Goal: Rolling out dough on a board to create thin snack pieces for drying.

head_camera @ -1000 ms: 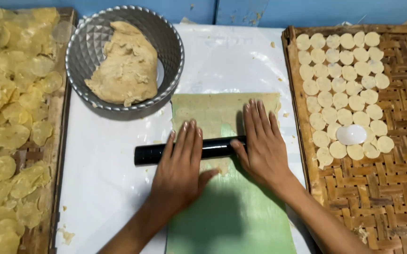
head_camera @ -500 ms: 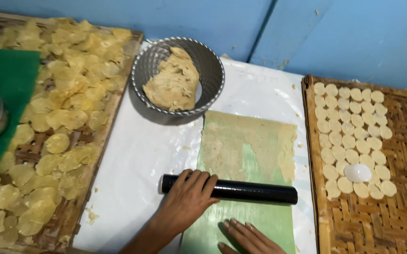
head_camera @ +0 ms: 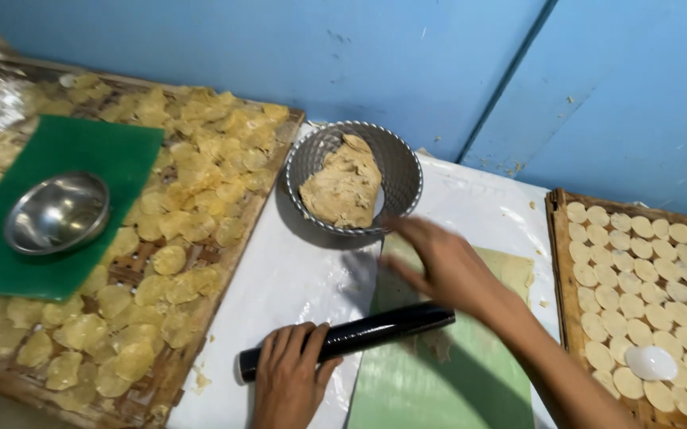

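Roller [head_camera: 347,339] under left hand [head_camera: 289,383] – right hand [head_camera: 439,266] beside dough bowl [head_camera: 353,176]

Scuffed blue wall [head_camera: 280,56] behind
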